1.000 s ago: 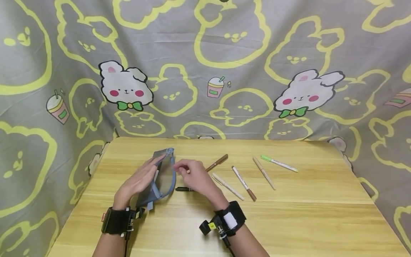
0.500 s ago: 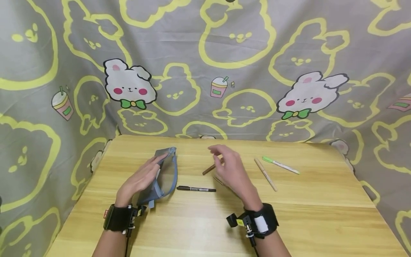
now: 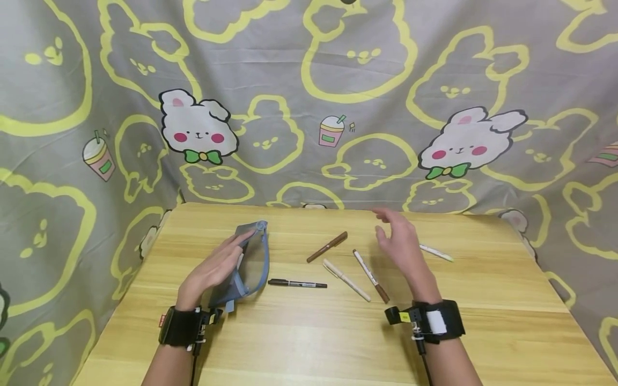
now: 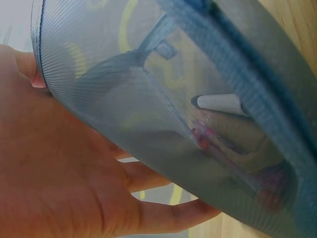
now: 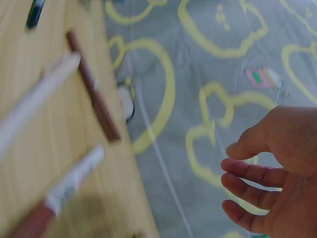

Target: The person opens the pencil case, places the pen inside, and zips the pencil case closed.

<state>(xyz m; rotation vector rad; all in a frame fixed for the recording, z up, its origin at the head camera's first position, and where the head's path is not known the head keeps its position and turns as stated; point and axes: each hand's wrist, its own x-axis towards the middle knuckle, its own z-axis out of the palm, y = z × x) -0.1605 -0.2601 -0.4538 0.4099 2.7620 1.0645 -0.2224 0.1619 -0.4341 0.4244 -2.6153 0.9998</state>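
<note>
While the left hand rests along the blue mesh pouch, its fingers lying extended against the pouch's side, the right hand hangs well to the right of the pouch, its fingers loosely bent and its thumb apart from them. The two hands are well apart. The pouch lies on the wooden table, tipped so that its mouth faces right, with a small pale blue tab at its near end. Through its mesh, the left wrist view shows a white pen with a dark tip and some reddish items too blurred to make out.

Just right of the pouch lies a black pen, its cap end nearest the rim. Farther right of the pouch and toward the back is a dark brown pen; a cream pen slants beyond the black one, and next from the pouch comes a white pen with a brown end. Farthest right of the pouch, a white pen with a green tip is partly hidden by the right hand. Beyond the pouch rises a grey curtain with yellow outlined figures.
</note>
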